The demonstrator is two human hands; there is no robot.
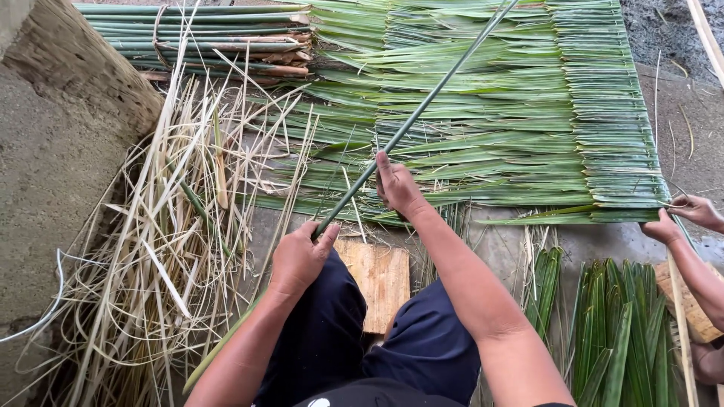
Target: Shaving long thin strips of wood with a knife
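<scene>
My left hand (299, 256) grips a long thin green stalk (430, 96) near its lower part, above my knee. My right hand (397, 186) holds the same stalk a little higher up, fingers pressed along it. The stalk runs slantwise from the bottom left to the top right, over a mat of folded green palm leaves (528, 113) spread on the ground ahead of me. I sit with my knees apart in dark trousers (332, 324).
A wooden block (381, 275) lies between my knees. Dry straw-coloured leaf strips (166, 241) pile up at left. Bundled green stalks (196, 38) lie at the top left. Another person's hands (690, 215) work the mat's right edge, with loose green leaves (618, 332) below.
</scene>
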